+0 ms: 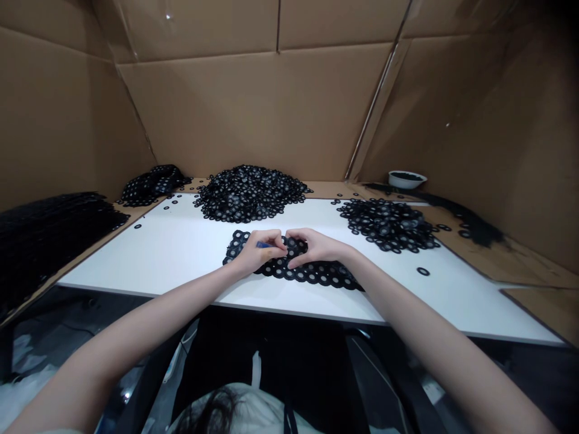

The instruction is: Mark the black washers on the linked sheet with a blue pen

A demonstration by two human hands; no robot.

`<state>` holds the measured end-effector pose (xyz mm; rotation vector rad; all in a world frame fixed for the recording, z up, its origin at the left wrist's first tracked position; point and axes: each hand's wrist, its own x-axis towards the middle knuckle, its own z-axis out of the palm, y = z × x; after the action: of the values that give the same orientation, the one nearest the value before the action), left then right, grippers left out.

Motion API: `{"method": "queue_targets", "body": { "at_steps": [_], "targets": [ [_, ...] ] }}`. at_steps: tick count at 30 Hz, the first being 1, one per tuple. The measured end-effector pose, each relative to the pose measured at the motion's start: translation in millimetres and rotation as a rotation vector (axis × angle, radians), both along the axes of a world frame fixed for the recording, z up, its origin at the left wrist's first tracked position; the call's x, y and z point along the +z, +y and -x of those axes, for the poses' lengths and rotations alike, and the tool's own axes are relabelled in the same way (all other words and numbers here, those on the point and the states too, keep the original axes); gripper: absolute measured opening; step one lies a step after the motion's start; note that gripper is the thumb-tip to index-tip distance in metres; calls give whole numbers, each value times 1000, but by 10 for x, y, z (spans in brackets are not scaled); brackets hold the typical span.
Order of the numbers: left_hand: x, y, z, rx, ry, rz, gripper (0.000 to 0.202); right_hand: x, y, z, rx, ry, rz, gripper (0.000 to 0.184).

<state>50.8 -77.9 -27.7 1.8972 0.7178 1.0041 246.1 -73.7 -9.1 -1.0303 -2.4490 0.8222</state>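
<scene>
Hands first: what have they got?
From the head view, the left hand (259, 253) is curled shut around a small blue tool (263, 245). The right hand (317, 247) pinches the ring sheet (316, 275), fingertips almost meeting the left's.
Where's that sheet?
Flat on the white table (172, 256), near its front edge. A big ring pile (248, 193) sits behind it, and another pile (389, 223) to the right.

Workshop; cardboard walls (253, 114), heaped black rings (248, 193)
</scene>
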Motion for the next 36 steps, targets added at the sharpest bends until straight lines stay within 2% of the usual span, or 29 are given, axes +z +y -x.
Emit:
{"method": "queue_targets", "body": {
  "at_steps": [14, 24, 36],
  "targets": [
    [35, -13, -9, -28, -81, 245, 12, -19, 15, -11, 21, 48, 52, 42],
    [56, -38, -18, -55, -63, 251, 9, -23, 26, -16, 65, 90, 82, 38],
    [9, -27, 3, -69, -7, 261, 9, -25, 39, 3, 77, 118, 103, 40]
  ]
}}
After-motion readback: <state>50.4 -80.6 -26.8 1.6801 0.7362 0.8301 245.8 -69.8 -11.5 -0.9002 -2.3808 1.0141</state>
